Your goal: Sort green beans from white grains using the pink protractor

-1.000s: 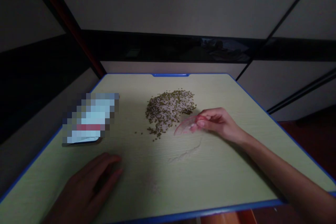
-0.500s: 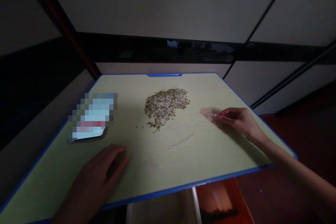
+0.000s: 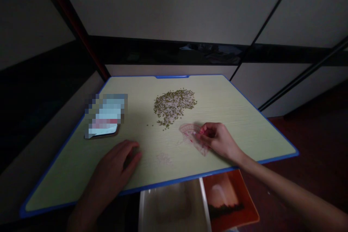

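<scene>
My right hand (image 3: 219, 137) pinches a clear pinkish protractor (image 3: 187, 127) by one side, low over the table top. Its curved edge points toward a spread heap of mixed green beans and white rice-like grains (image 3: 175, 103). Some pale grains show around and through the protractor. A thin patch of white grains (image 3: 164, 158) lies nearer the front edge, between my hands. My left hand (image 3: 119, 165) rests at the front left, thumb and fingers apart, holding nothing.
A phone (image 3: 104, 123) with a lit, blurred screen lies at the left of the blue-edged table (image 3: 231, 96). Below the front edge are a white bin (image 3: 174, 206) and an orange bin (image 3: 227, 195) with dark contents. Cabinet panels (image 3: 163, 7) stand behind.
My right hand has moved left and nearer with the protractor, reaching the line of pale grains. My left hand keeps its pose. The view has shifted slightly.
</scene>
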